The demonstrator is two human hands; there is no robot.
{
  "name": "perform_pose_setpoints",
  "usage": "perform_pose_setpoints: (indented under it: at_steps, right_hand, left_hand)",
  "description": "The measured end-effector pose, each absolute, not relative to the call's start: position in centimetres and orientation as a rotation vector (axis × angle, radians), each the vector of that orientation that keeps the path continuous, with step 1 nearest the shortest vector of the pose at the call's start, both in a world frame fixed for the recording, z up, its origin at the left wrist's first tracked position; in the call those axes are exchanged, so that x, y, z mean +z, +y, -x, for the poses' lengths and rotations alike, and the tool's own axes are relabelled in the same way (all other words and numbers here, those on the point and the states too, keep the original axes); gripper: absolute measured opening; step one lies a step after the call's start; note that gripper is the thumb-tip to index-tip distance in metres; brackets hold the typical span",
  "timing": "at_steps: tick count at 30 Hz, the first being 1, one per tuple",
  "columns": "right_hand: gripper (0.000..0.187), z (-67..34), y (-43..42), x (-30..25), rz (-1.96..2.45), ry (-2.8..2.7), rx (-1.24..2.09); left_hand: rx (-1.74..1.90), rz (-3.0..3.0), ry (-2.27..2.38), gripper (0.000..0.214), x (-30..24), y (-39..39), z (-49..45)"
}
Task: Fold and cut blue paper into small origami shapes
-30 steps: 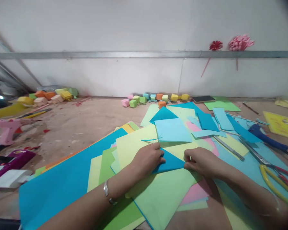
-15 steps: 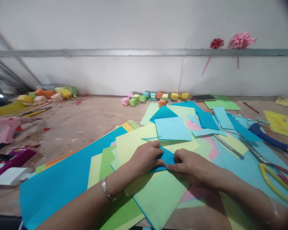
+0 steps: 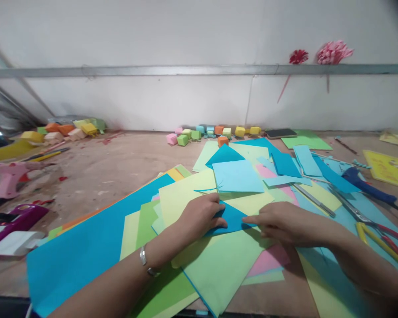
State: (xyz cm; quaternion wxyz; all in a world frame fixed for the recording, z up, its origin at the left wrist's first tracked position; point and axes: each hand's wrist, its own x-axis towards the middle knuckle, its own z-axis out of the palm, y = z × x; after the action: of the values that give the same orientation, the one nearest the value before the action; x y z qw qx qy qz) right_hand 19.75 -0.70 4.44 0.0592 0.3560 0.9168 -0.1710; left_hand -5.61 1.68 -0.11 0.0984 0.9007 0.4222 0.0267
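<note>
A dark blue sheet of paper (image 3: 233, 219), folded to a point at the right, lies on a stack of pale green and yellow sheets. My left hand (image 3: 204, 215) holds its left part down, thumb and fingers curled on it. With its index finger stretched out, my right hand (image 3: 278, 221) touches the paper near its right corner; the other fingers are bent and grip nothing. Just beyond lies a light blue square of paper (image 3: 238, 176), partly over a darker blue folded piece (image 3: 224, 154). The left end of the worked paper is hidden under my left hand.
Scissors (image 3: 380, 229), a craft knife (image 3: 313, 199) and a blue-handled tool (image 3: 368, 187) lie at the right. Several small paper cubes (image 3: 195, 135) line the wall. At the left are a pink glue gun (image 3: 9, 176) and a large blue sheet (image 3: 82, 247).
My right hand has slid to the right along the folded blue paper, away from my left hand, uncovering more of it. My left hand stays in place.
</note>
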Motion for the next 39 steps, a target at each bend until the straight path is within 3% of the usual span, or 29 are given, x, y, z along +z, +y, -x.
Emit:
perform_pose_setpoints:
  at_steps: [5,10,19,30,39]
  right_hand:
    - [0.025,-19.5,-0.7,3.8,-1.145,2.653,-0.461]
    - [0.026,-18.4,-0.2,2.0,-1.001,2.995,-0.684]
    - [0.029,-17.8,0.4,0.0,-0.878,3.053,-0.790]
    - [0.029,-17.8,0.3,0.1,-0.885,3.059,-0.835]
    - [0.030,-18.0,0.4,1.0,-0.860,2.994,-0.776]
  left_hand:
    - [0.042,-2.652,1.269,0.030,0.2,1.7,5.6]
    - [-0.008,-2.639,1.311,0.028,0.9,1.3,5.3]
    - [-0.104,-2.679,1.515,0.050,1.3,1.1,3.6]
    - [-0.148,-2.732,1.294,0.051,1.9,1.0,5.2]
    - [-0.021,-2.662,1.109,0.075,0.7,2.0,9.4]
